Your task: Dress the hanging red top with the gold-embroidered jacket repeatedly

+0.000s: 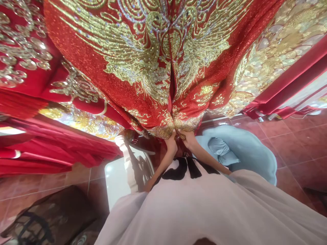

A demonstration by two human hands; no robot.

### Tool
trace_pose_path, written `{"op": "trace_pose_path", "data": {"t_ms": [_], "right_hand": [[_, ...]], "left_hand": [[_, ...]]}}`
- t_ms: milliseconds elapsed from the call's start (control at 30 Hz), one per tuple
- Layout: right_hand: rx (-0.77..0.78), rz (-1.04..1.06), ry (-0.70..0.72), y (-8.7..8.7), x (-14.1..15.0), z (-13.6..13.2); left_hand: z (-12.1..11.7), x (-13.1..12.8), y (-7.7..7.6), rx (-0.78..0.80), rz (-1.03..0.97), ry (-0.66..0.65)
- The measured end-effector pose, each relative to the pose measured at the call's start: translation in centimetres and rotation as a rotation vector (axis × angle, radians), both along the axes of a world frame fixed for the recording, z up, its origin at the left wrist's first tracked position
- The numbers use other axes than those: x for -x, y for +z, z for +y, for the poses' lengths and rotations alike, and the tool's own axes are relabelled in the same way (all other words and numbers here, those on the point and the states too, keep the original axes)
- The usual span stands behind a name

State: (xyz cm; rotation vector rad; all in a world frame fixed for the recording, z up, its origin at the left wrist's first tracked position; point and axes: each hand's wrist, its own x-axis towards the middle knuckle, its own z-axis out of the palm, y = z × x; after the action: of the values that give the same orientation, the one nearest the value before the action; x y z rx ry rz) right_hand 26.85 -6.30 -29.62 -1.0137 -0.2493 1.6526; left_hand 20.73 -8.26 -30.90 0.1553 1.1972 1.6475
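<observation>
A red embroidered jacket (143, 81) with gold and silver birds hangs in front of me, filling the upper middle of the head view. A narrow slit marks its front opening, running down to the hem. At the lower end, my left hand (171, 142) is closed on the gold-trimmed hem just left of that slit, thumb on top. My right hand (188, 139) pinches the matching hem edge on the other side, thumb also on the outer face. The two hands are close together but apart. Cloth hides most of the fingers underneath.
Red cloth with crystal ornaments (22, 44) hangs at the left. A gold-embroidered garment (283, 51) is at the right. Below stand a white chair (113, 180) and a light blue scalloped armchair (255, 146) with a cushion. A dark bag (58, 211) lies on the tiled floor (301, 136).
</observation>
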Motion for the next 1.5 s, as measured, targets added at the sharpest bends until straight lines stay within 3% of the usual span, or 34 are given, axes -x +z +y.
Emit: {"op": "trace_pose_path", "data": {"t_ms": [167, 333, 400, 533, 667, 1067, 1367, 1500], "right_hand": [[0.043, -0.019, 0.065, -0.2, -0.8, -0.5], [0.269, -0.158, 0.326, 0.0, -2.2, -2.8], [0.274, -0.237, 0.376, 0.4, -2.4, -3.5], [0.112, -0.393, 0.286, 1.6, -1.6, -3.0], [0.076, -0.411, 0.219, 2.0, -0.8, -1.7], [0.077, -0.379, 0.124, 2.6, -0.8, -2.2], [0.144, -0.286, 0.159, 2.4, -0.9, -2.7], [0.147, -0.244, 0.204, 2.9, -1.1, -2.7]], "left_hand": [[0.0, 0.4, -0.2, 0.000, -0.006, -0.008], [0.0, 0.7, -0.2, 0.037, 0.081, 0.024], [-0.1, 0.6, 0.0, 0.051, 0.082, 0.016], [-0.6, 0.3, 0.4, 0.019, 0.102, -0.005], [-1.0, 0.1, 0.9, 0.026, 0.112, -0.044], [-1.2, -0.7, 2.7, 0.011, 0.135, 0.030], [-1.6, -0.5, 1.7, 0.055, 0.232, 0.014], [-1.7, -0.4, 1.9, 0.031, 0.247, 0.023]]}}
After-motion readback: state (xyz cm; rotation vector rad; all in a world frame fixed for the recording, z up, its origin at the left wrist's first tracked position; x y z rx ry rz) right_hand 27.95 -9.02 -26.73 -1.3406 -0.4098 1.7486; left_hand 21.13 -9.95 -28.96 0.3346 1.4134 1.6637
